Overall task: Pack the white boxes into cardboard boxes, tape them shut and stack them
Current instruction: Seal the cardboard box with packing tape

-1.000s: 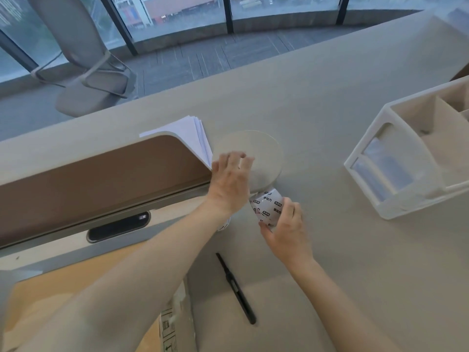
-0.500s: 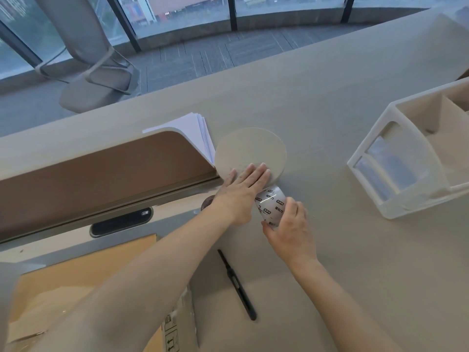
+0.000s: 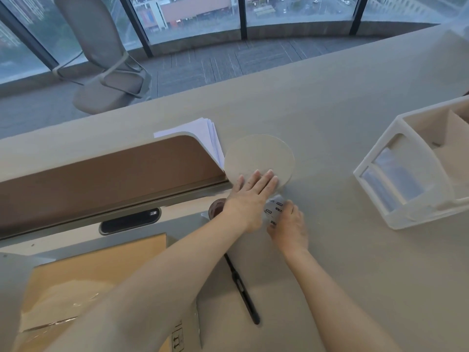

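Note:
My left hand (image 3: 250,196) lies flat with fingers spread, its tips on the edge of a round beige disc (image 3: 260,154) on the desk. Just to its right, my right hand (image 3: 288,224) grips a printed tape roll (image 3: 274,210), which is partly hidden under both hands. A second brown tape roll (image 3: 215,210) peeks out under my left wrist. A taped cardboard box (image 3: 83,283) sits at the lower left under my left forearm, with shiny tape along its top. No white boxes show clearly.
A black cutter (image 3: 242,290) lies on the desk between my forearms. A white plastic organiser (image 3: 418,171) stands at the right. A stack of white paper (image 3: 203,134) leans behind a brown divider panel (image 3: 109,171). A chair (image 3: 106,69) stands beyond the desk by the windows.
My left hand slid back from the disc's middle to its near edge and flattened beside the tape roll. My right hand stayed on the roll, now covering more of it.

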`<action>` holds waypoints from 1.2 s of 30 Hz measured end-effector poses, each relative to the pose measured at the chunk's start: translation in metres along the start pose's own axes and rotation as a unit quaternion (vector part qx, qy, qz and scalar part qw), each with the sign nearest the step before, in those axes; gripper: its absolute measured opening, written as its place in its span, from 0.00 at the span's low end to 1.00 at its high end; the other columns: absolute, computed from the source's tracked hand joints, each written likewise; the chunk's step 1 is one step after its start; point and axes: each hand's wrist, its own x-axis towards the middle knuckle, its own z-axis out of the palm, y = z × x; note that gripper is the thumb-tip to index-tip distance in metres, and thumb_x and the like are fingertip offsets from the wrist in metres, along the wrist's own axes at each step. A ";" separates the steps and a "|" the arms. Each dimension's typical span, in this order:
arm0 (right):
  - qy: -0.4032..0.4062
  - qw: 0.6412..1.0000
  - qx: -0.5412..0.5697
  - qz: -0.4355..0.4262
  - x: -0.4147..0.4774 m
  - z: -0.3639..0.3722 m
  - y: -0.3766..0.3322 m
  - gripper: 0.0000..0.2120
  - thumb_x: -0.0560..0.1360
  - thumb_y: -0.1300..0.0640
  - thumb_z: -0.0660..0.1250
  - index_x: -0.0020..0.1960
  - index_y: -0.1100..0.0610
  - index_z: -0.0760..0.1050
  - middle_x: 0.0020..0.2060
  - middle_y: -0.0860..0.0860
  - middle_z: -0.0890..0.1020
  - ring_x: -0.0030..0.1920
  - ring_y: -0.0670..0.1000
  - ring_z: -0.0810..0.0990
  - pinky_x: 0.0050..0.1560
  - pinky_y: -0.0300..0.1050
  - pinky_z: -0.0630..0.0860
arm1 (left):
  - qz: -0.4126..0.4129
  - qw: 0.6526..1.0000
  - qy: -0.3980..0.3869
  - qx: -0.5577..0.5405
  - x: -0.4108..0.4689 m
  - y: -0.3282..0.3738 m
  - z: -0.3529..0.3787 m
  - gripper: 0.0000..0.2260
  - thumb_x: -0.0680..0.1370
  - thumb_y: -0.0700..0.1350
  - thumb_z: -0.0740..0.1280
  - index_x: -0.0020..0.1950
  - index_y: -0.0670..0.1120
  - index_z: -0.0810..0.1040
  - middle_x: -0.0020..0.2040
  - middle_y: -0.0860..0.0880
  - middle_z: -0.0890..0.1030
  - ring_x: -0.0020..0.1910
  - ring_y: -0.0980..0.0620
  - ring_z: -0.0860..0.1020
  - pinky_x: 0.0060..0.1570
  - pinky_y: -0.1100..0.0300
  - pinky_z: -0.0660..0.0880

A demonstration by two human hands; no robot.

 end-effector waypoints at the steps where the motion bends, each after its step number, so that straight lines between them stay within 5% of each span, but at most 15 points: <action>1: 0.000 1.000 0.004 0.001 0.002 0.003 0.001 0.33 0.69 0.54 0.74 0.69 0.63 0.64 0.59 0.57 0.74 0.59 0.60 0.73 0.55 0.51 0.73 | -0.006 1.000 0.005 -0.008 -0.003 0.001 0.002 0.37 0.80 0.41 0.57 0.81 0.50 0.36 0.81 0.54 0.35 0.80 0.49 0.36 0.78 0.47 0.37; 15: -0.052 0.997 -0.028 0.058 0.016 -0.009 -0.011 0.34 0.70 0.51 0.76 0.68 0.60 0.63 0.63 0.57 0.73 0.65 0.60 0.72 0.58 0.57 0.76 | -0.069 0.996 -0.050 -0.033 -0.174 -0.036 0.022 0.34 0.83 0.47 0.58 0.82 0.47 0.40 0.82 0.50 0.38 0.80 0.50 0.37 0.79 0.48 0.39; 23: -0.089 0.983 -0.145 0.061 -0.034 -0.013 -0.005 0.57 0.70 0.50 0.75 0.77 0.65 0.35 0.76 0.61 0.57 0.77 0.62 0.55 0.71 0.57 0.62 | -0.145 0.986 -0.009 -0.077 -0.235 -0.044 0.057 0.32 0.83 0.51 0.57 0.82 0.47 0.44 0.82 0.50 0.41 0.81 0.51 0.39 0.79 0.49 0.43; 26: -0.120 0.978 -0.171 -0.005 -0.077 -0.030 -0.036 0.47 0.75 0.45 0.70 0.77 0.66 0.46 0.74 0.63 0.61 0.74 0.63 0.61 0.69 0.56 0.66 | -0.186 0.975 0.029 -0.118 -0.256 -0.042 0.073 0.33 0.84 0.58 0.53 0.82 0.46 0.44 0.82 0.50 0.41 0.80 0.51 0.37 0.78 0.52 0.39; 30: -0.177 0.978 -0.044 -0.103 -0.136 -0.034 -0.107 0.26 0.82 0.44 0.56 0.70 0.63 0.65 0.67 0.60 0.71 0.67 0.60 0.71 0.64 0.55 0.70 | -0.272 0.945 0.066 -0.168 -0.285 -0.059 0.095 0.42 0.76 0.70 0.39 0.82 0.44 0.46 0.82 0.48 0.42 0.80 0.50 0.39 0.76 0.54 0.37; 36: -0.224 0.960 -0.035 -0.165 -0.211 -0.010 -0.204 0.18 0.83 0.53 0.48 0.61 0.60 0.73 0.58 0.61 0.78 0.58 0.64 0.77 0.57 0.55 0.75 | -0.371 0.905 0.103 -0.180 -0.342 -0.115 0.120 0.48 0.71 0.72 0.35 0.82 0.42 0.43 0.82 0.43 0.42 0.81 0.45 0.40 0.78 0.50 0.43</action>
